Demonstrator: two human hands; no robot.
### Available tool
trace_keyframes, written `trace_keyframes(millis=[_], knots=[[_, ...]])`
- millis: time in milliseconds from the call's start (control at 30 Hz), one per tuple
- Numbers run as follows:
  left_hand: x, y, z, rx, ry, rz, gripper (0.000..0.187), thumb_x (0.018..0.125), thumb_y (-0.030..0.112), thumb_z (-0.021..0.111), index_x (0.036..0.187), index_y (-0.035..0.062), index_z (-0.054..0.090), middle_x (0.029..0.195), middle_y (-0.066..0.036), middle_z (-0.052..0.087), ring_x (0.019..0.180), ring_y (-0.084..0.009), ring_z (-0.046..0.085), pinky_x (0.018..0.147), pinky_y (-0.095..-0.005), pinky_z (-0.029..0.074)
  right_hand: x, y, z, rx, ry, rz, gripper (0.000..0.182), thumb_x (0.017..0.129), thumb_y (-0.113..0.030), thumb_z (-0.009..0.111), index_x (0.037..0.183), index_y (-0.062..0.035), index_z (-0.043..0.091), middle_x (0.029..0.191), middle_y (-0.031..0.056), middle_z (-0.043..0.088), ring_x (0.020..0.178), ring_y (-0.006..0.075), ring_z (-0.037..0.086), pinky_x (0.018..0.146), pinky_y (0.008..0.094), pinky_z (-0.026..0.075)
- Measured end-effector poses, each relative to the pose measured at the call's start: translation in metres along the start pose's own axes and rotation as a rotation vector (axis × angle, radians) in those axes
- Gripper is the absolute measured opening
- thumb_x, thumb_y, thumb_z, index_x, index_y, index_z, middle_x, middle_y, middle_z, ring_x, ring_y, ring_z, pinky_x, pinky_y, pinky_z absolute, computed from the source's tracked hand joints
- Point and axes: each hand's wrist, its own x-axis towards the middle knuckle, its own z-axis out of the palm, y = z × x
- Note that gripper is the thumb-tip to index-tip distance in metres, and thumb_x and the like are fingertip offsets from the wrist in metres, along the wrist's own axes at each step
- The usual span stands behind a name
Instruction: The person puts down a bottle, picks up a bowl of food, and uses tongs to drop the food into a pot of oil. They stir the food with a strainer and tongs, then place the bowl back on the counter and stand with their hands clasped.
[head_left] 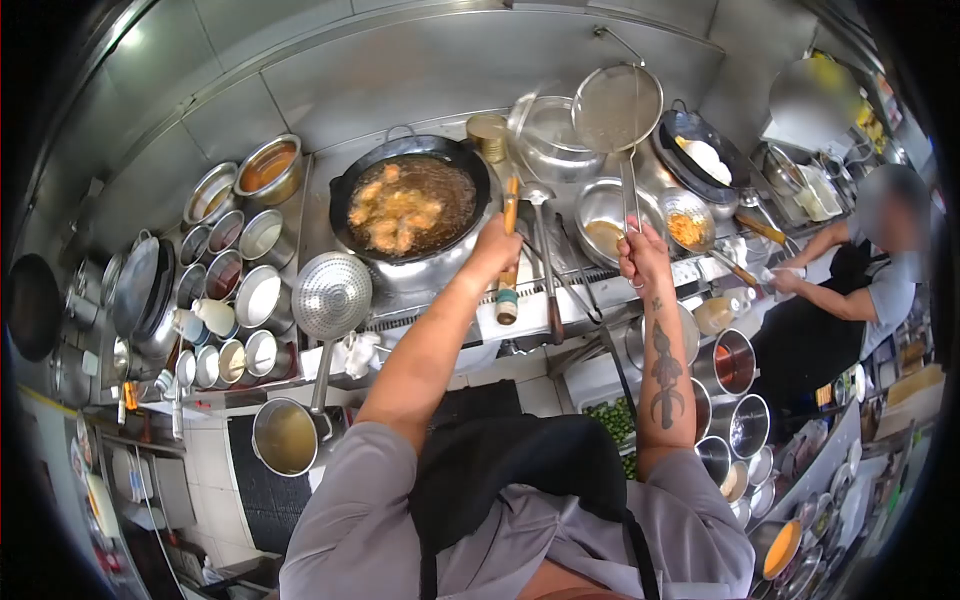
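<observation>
My left hand is closed around a wooden handle with a green band, just right of the wok. In the black wok, pieces of food fry in bubbling oil. My right hand grips the metal handle of a round mesh strainer, whose head is up near the back wall. Below the strainer sits a metal bowl with some liquid. A ladle and metal tongs lie between my hands.
Metal containers and a perforated skimmer are at the left. A pot of liquid stands below the skimmer. On the right are another wok, a small strainer with orange food, more pots and a co-worker.
</observation>
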Motion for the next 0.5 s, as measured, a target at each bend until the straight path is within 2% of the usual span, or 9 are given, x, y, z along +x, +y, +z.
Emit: trace_keyframes(millis=[33, 100, 133, 167, 233, 267, 300, 367, 500], knots=[[-0.010, 0.008, -0.013, 0.081, 0.151, 0.076, 0.024, 0.081, 0.005, 0.054, 0.103, -0.0027, 0.047, 0.071, -0.016, 0.060, 0.049, -0.0250, 0.061, 0.039, -0.0377, 0.046, 0.002, 0.000, 0.005, 0.037, -0.031, -0.012, 0.029, 0.095, -0.012, 0.049, 0.124, -0.0080, 0.049, 0.063, 0.0031, 0.050, 0.038, 0.0101, 0.038, 0.033, 0.0243, 0.028], [-0.013, 0.005, -0.068, 0.131, 0.166, 0.075, 0.034, 0.084, 0.008, 0.054, 0.115, -0.0019, 0.047, 0.078, -0.019, 0.062, 0.050, -0.0256, 0.061, 0.041, -0.0363, 0.049, 0.001, 0.007, 0.017, 0.029, -0.067, -0.004, 0.032, 0.095, -0.013, 0.049, 0.127, -0.0080, 0.049, 0.063, 0.0030, 0.050, 0.037, 0.0097, 0.038, 0.033, 0.0239, 0.028], [-0.023, 0.023, -0.093, 0.283, 0.297, -0.028, 0.038, 0.085, 0.009, 0.053, 0.122, -0.0002, 0.046, 0.078, -0.018, 0.062, 0.051, -0.0251, 0.062, 0.042, -0.0349, 0.050, 0.001, 0.013, 0.024, -0.040, -0.109, -0.001, 0.033, 0.096, -0.013, 0.049, 0.129, -0.0079, 0.048, 0.063, 0.0027, 0.051, 0.037, 0.0094, 0.038, 0.033, 0.0237, 0.027], [-0.033, 0.020, -0.126, 0.159, 0.323, 0.063, 0.038, 0.086, 0.009, 0.053, 0.123, 0.0013, 0.048, 0.076, -0.016, 0.063, 0.052, -0.0251, 0.063, 0.042, -0.0349, 0.051, 0.001, 0.018, 0.032, -0.107, -0.149, 0.000, 0.035, 0.096, -0.013, 0.049, 0.130, -0.0078, 0.048, 0.063, 0.0025, 0.051, 0.038, 0.0091, 0.038, 0.033, 0.0235, 0.026], [-0.033, 0.015, -0.195, 0.395, 0.403, 0.107, 0.034, 0.085, 0.008, 0.053, 0.118, 0.0015, 0.052, 0.077, -0.018, 0.064, 0.055, -0.0278, 0.064, 0.044, -0.0374, 0.051, 0.006, 0.033, 0.047, -0.131, -0.178, 0.023, 0.033, 0.096, -0.013, 0.048, 0.128, -0.0076, 0.050, 0.063, 0.0015, 0.051, 0.038, 0.0086, 0.038, 0.034, 0.0233, 0.026], [-0.042, 0.027, -0.219, 0.476, 0.437, -0.036, 0.032, 0.083, 0.008, 0.054, 0.114, 0.0003, 0.053, 0.083, -0.024, 0.066, 0.067, -0.0377, 0.066, 0.058, -0.0442, 0.054, 0.006, 0.040, 0.056, -0.174, -0.210, 0.049, 0.032, 0.096, -0.013, 0.047, 0.127, -0.0069, 0.051, 0.063, 0.0013, 0.051, 0.038, 0.0083, 0.037, 0.034, 0.0234, 0.026], [-0.037, 0.008, -0.247, 0.636, 0.519, 0.135, 0.030, 0.083, 0.008, 0.052, 0.112, -0.0019, 0.053, 0.092, -0.030, 0.065, 0.087, -0.0467, 0.064, 0.076, -0.0502, 0.052, 0.006, 0.047, 0.065, -0.219, -0.244, 0.073, 0.031, 0.096, -0.012, 0.047, 0.126, -0.0062, 0.051, 0.063, 0.0011, 0.051, 0.037, 0.0080, 0.037, 0.034, 0.0235, 0.026], [-0.039, -0.001, -0.282, 0.746, 0.561, 0.005, 0.029, 0.083, 0.006, 0.049, 0.110, -0.0041, 0.053, 0.098, -0.034, 0.062, 0.101, -0.0507, 0.057, 0.088, -0.0526, 0.045, 0.009, 0.062, 0.083, -0.318, -0.271, 0.082, 0.032, 0.096, -0.012, 0.047, 0.127, -0.0033, 0.051, 0.063, 0.0018, 0.051, 0.038, 0.0078, 0.039, 0.034, 0.0232, 0.027], [-0.037, -0.027, -0.315, 0.743, 0.565, -0.041, 0.030, 0.083, 0.006, 0.048, 0.110, -0.0050, 0.054, 0.099, -0.035, 0.062, 0.100, -0.0494, 0.059, 0.087, -0.0522, 0.046, 0.022, 0.080, 0.119, -0.431, -0.316, 0.123, 0.036, 0.096, -0.013, 0.047, 0.131, -0.0056, 0.052, 0.062, 0.0013, 0.052, 0.038, 0.0084, 0.042, 0.034, 0.0244, 0.029]])
